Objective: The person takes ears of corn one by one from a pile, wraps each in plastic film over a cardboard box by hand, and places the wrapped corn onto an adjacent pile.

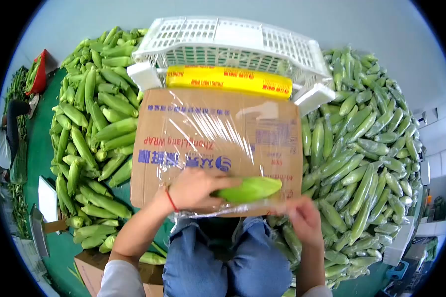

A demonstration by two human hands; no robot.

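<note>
Your left grip is curled partly closed on a green corn ear over the film-covered box; your right grip, fingers bent, is too blurred to tell.

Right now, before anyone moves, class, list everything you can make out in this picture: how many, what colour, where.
Unwrapped corn: many, green, left
Wrapped corn: many, green under clear film, right
Single ear: one, light green, near edge of big box
Big box: one, brown, centre
Clear film: one sheet, over big box
Film roll: one, yellow, behind big box
Crate: one, white, behind roll
Basket: one, red, far left
Floor: green
Jeans: one pair, blue, bottom centre
Bracelet: one, red, left wrist
Left hand: one, fingers on single ear
Right hand: one, blurred, beside big box's near-right corner
</note>
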